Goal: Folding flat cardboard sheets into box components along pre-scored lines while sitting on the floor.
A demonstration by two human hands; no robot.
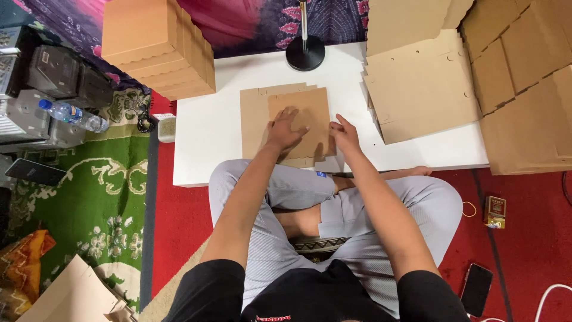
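A flat brown cardboard box blank [257, 116] lies on the low white table [208, 131], partly folded over itself. My left hand [285, 130] presses flat on the folded panel, fingers spread. My right hand [344, 134] rests at the panel's right edge, fingers curled onto the cardboard with the thumb up. I sit cross-legged at the table's near edge in grey trousers.
A stack of folded boxes [158, 45] stands at the table's back left. Flat cardboard blanks [423, 89] pile at the right, more [524, 89] beyond. A black stand base [305, 55] sits at the back. A water bottle [74, 114], a phone [475, 289] and a small red packet [494, 211] lie on the floor.
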